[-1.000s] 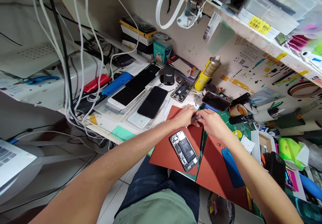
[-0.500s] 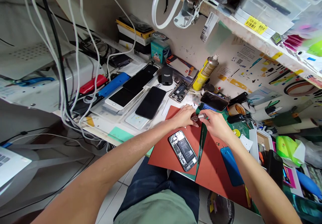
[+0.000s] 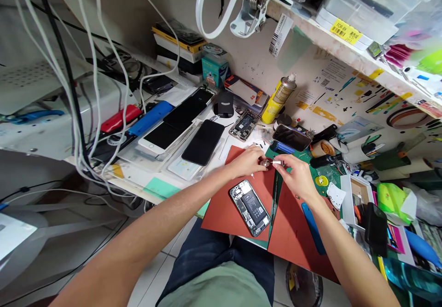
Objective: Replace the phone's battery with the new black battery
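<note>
My left hand (image 3: 254, 160) is closed, its fingertips around a small dark, round, shiny piece (image 3: 265, 162) whose kind I cannot make out. Just to its right, my right hand (image 3: 295, 174) pinches a short silver cylinder (image 3: 276, 162) in line with that piece. Whether the two touch is too small to tell. Nearer to me, an opened phone (image 3: 250, 208) lies on the red-brown mat (image 3: 217, 215), battery and circuit parts showing. Right of the phone lie thin dark tweezers (image 3: 275, 201). A blue flat strip (image 3: 312, 228) is partly covered by my right forearm.
Left of the mat lie a black-screened phone (image 3: 203, 142) and a white phone (image 3: 155, 139). Behind my hands are another opened phone (image 3: 244, 125), a yellow spray can (image 3: 279, 99) and a propped phone (image 3: 292, 137). A white box (image 3: 352, 201) stands right. Cables hang left; a shelf overhangs.
The view has shifted slightly. My right hand has turned a little, and the silver cylinder now lies more level beside the dark piece. My left hand keeps its hold.
</note>
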A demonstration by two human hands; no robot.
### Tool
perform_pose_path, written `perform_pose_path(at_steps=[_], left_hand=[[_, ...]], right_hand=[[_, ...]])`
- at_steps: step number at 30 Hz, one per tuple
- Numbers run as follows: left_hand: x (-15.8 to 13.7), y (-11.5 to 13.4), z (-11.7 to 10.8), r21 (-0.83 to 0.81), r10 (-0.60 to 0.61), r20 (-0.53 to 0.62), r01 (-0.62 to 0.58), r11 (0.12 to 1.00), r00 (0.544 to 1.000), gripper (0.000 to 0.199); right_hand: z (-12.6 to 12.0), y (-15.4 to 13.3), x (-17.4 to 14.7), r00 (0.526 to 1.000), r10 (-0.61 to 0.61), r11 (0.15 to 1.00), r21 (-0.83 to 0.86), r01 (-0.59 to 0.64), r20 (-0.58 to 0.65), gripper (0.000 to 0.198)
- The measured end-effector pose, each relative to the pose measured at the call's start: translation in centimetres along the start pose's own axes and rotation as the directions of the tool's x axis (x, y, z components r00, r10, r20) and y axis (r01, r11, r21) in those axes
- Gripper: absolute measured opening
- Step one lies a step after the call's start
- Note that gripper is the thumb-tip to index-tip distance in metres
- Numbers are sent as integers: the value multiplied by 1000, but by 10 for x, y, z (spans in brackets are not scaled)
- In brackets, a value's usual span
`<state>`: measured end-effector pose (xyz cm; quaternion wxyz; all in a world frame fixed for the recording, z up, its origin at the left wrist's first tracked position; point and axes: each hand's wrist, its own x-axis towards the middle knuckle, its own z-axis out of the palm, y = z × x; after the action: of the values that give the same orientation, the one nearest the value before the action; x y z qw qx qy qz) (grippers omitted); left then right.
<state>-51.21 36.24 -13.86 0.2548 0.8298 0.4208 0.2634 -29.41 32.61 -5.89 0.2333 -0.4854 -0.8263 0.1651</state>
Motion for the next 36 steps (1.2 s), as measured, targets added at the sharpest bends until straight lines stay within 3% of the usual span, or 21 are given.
perform_pose_path(at_steps=[12,20,23,27,30,32,36], left_hand=[[-2,0,0,-58,-14,-22,13,998,1000,31],[0,6,-3,-75,-53,1,53,996,999,26],[-8,15,-12,-100,-84,-12,82,992,996,22],[-49,32,-35,-138,-154,-48,146,980,987,39],[-94,39,-50,-155,-164,50,170,973,985,75],[-119,39,-56,-152,-156,177,183,971,972,104],[-138,36,-58,-118,-152,335,201,972,930,122]], right_hand=[[8,2,-14,987,132,986,113,-122,-91,24],[15,5,-22,944,305,899,365,-242,-125,30],[19,7,-27,915,389,801,529,-280,-106,35],[19,1,-43,865,501,604,733,-314,-42,38],[15,-9,-63,823,566,450,823,-347,37,36],[13,-17,-77,799,595,370,854,-365,84,35],[11,-31,-100,713,671,150,904,-399,203,33]])
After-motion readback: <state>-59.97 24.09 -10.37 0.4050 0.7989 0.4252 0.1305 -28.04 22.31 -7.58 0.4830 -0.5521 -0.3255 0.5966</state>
